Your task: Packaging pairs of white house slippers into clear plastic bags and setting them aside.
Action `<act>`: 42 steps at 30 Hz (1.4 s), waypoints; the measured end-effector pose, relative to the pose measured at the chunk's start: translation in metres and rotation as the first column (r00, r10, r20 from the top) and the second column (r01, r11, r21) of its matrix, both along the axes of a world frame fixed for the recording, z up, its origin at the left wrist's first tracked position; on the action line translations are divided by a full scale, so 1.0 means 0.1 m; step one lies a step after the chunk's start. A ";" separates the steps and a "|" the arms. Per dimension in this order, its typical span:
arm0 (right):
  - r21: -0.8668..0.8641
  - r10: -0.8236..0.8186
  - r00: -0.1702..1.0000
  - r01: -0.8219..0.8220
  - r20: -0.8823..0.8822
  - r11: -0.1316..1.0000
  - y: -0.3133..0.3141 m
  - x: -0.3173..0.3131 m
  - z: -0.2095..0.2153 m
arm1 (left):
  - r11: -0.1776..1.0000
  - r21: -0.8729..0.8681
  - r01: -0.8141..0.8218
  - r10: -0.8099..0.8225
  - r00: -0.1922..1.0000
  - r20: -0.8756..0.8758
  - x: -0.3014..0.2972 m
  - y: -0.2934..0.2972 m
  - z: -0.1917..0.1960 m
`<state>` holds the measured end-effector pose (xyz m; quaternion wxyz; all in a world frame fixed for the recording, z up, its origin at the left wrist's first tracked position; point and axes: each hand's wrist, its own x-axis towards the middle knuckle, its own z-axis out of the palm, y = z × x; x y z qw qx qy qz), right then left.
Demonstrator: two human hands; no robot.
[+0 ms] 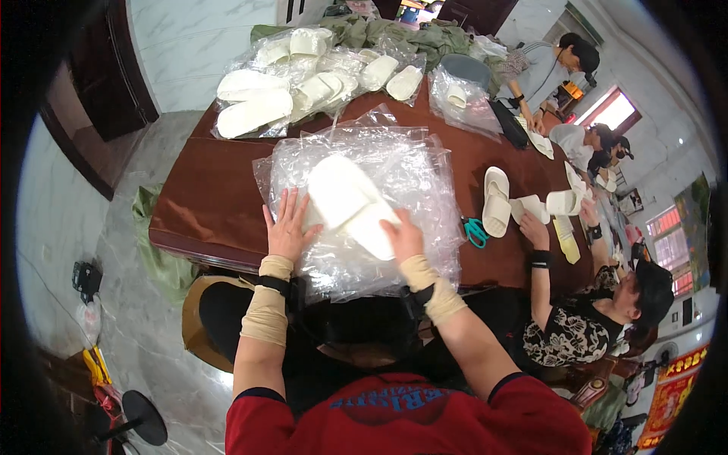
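Observation:
A white slipper [336,188] lies slantwise on a thick stack of clear plastic bags [432,178] in front of me. My right hand [404,236] grips the slipper at its near right end, fingers over its upper side. Spread out flat, my left hand [287,231] rests on the bags, its fingertips close to the slipper's left edge. Both wrists carry beige wraps and black bands. To the right of the stack, a pair of teal-handled scissors [475,232] lies beside another white slipper [496,202].
Bagged white slippers [254,102] are heaped on the far left of the brown table [193,201]. A grey bowl [465,70] stands behind a bagged slipper. At the right, a co-worker [584,318] handles white slipper pieces; others work farther back. An open cardboard box [199,322] sits below.

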<state>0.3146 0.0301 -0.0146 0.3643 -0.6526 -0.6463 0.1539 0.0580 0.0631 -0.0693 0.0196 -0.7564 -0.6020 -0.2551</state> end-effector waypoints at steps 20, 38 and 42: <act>0.014 -0.122 0.935 0.135 -0.333 0.991 0.72 1.57 0.11 | 1.000 0.016 0.007 -0.010 0.991 0.137 -0.20 -0.16 0.24; -0.224 -0.235 0.946 0.185 -0.222 0.957 0.19 1.22 -0.16 | 0.972 -0.232 -0.021 0.160 0.786 0.598 -0.33 -0.01 0.01; -0.349 -0.287 0.921 0.187 -0.262 0.918 0.12 1.17 -0.21 | 0.972 -0.236 0.020 0.110 0.846 0.522 -0.17 -0.07 0.02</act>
